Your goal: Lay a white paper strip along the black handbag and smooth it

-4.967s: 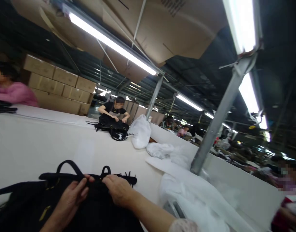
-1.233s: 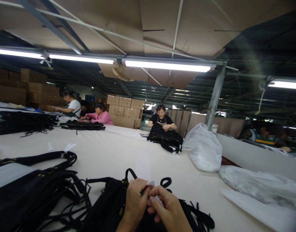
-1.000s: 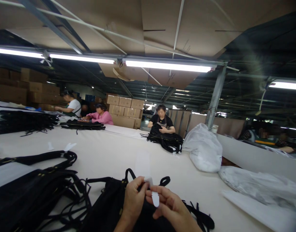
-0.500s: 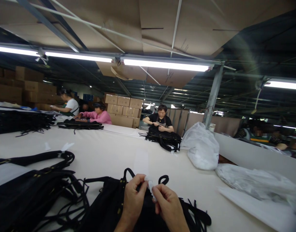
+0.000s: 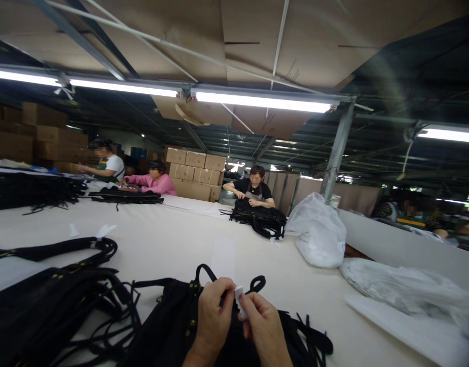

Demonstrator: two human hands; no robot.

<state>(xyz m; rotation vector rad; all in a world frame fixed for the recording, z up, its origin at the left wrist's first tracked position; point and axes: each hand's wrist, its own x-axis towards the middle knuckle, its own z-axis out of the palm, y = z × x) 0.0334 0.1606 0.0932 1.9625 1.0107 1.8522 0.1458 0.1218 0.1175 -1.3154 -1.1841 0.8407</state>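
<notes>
My right hand (image 5: 264, 321) pinches a small white strip (image 5: 240, 300), soft or papery, between thumb and fingers. My left hand (image 5: 214, 313) is closed in a pinch at the strip's upper left edge. Beneath both hands lies a black bag (image 5: 171, 311) with brass-coloured studs, looped straps and fringe, partly hidden by my hands and wrists. To the left, another black fringed bag (image 5: 47, 300) rests on the table, a white wrap around its handle.
The pale table (image 5: 161, 239) stretches ahead. White scraps (image 5: 104, 231) and a thin translucent sheet (image 5: 224, 255) lie on it. Clear plastic bags (image 5: 320, 232) stand at the right. Across the table, a co-worker (image 5: 253, 188) handles black bags; other people work at the far left.
My left fingertips have shifted slightly at the strip's upper end, and more of the strip now shows above my right thumb. The black bag stays in place.
</notes>
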